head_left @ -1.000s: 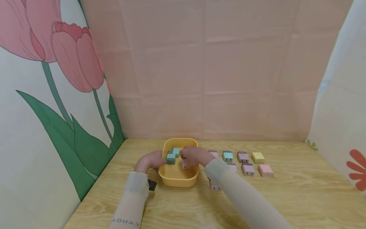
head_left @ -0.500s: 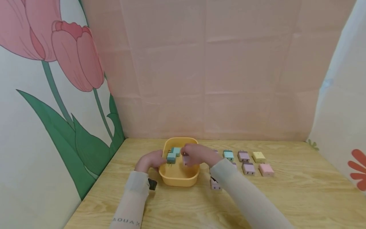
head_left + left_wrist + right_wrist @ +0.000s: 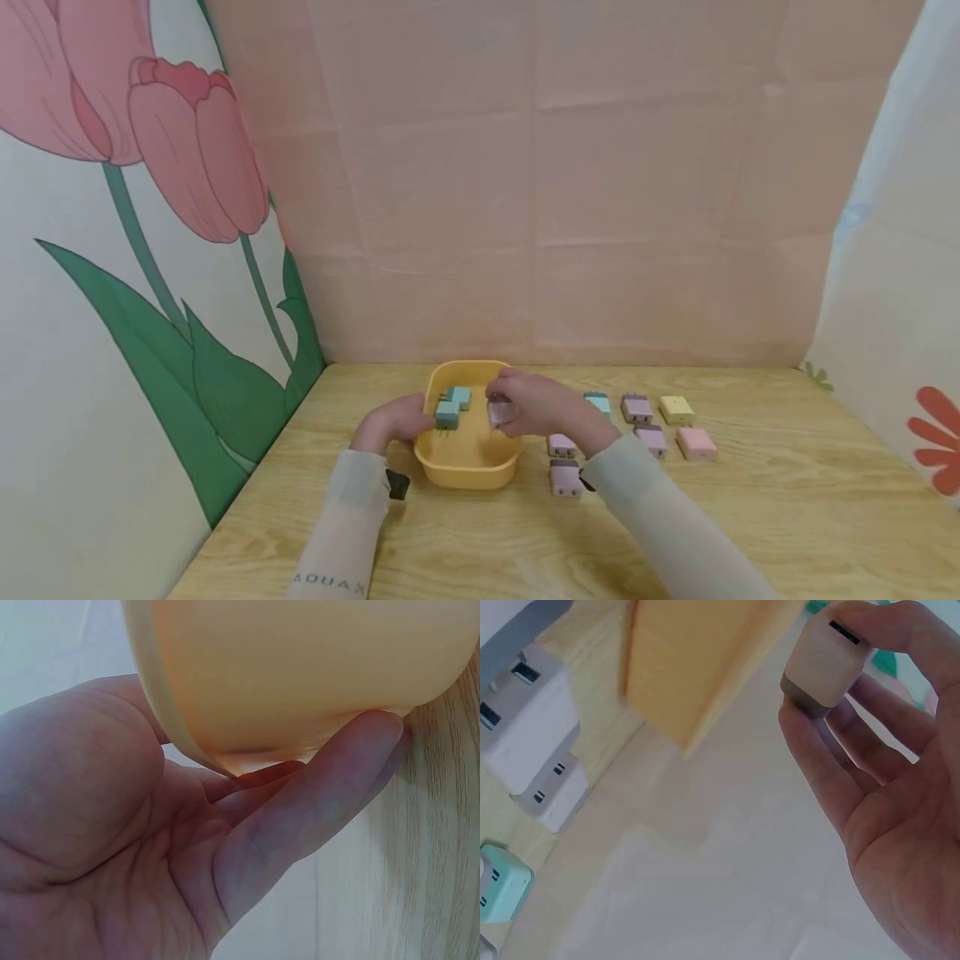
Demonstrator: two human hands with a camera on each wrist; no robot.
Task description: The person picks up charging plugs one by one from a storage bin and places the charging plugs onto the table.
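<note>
A yellow plastic bin (image 3: 468, 477) stands on the table. My left hand (image 3: 395, 418) grips its left wall; in the left wrist view the fingers (image 3: 330, 787) lie along the outside, and the thumb's tip is hidden behind the rim. My right hand (image 3: 536, 404) pinches a purple USB wall charger (image 3: 501, 411) between thumb and fingers, over the bin's right side. The right wrist view shows that charger (image 3: 825, 664) with its single port facing up, apart from the bin wall (image 3: 697, 667). Two green chargers, one nearer (image 3: 447, 415) and one farther (image 3: 460, 397), lie inside the bin.
Right of the bin, several chargers lie in loose rows: purple (image 3: 566, 478), green (image 3: 597, 404), yellow (image 3: 677, 409) and pink (image 3: 697, 443). My right forearm (image 3: 660, 508) passes over the table and covers part of them. A pink backdrop (image 3: 562, 208) rises behind the table.
My right hand has risen and shifted a little to the right with the purple charger, from low inside the bin to nearer its right rim. The left hand stays on the bin.
</note>
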